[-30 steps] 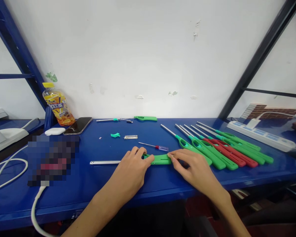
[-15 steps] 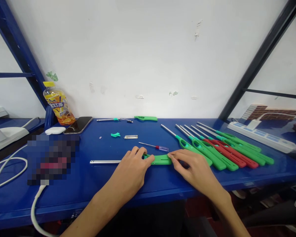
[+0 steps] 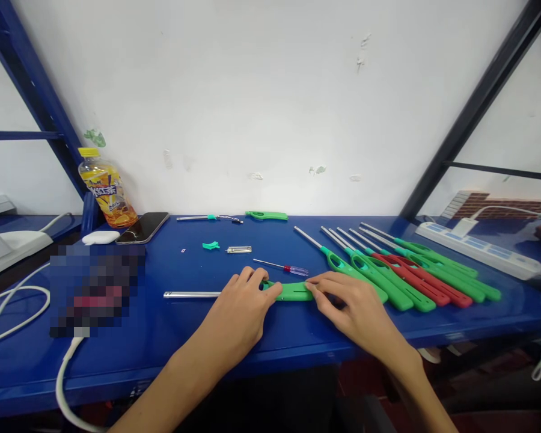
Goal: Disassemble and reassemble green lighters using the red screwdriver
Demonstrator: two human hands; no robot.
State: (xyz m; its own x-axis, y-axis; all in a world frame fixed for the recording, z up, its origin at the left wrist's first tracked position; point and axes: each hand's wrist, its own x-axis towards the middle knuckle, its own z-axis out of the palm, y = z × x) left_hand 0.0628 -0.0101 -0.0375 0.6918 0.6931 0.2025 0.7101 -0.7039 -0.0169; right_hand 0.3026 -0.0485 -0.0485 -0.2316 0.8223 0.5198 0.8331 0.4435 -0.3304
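A green long-necked lighter (image 3: 296, 292) lies across the blue table near its front edge, its metal tube pointing left. My left hand (image 3: 246, 304) is closed around it where the tube meets the handle, hiding most of the trigger opening. At the handle's right end, my right hand (image 3: 351, 304) pinches it between thumb and fingers. Just behind the handle is a small screwdriver (image 3: 296, 270) with a clear purple and red grip. Beyond it lie a metal-framed lighter insert (image 3: 239, 249) and a teal plastic piece (image 3: 211, 245).
Several green and red lighters (image 3: 401, 282) lie in a row on the right, beside a white power strip (image 3: 478, 249). At the back are a green handle shell (image 3: 267, 215) and a metal tube with wires (image 3: 198, 218). A phone (image 3: 143, 228) and a drink bottle (image 3: 110, 192) occupy the left.
Almost nothing differs. My right hand's fingertips have shifted very slightly left on the handle's end, and both hands keep their hold on the lighter.
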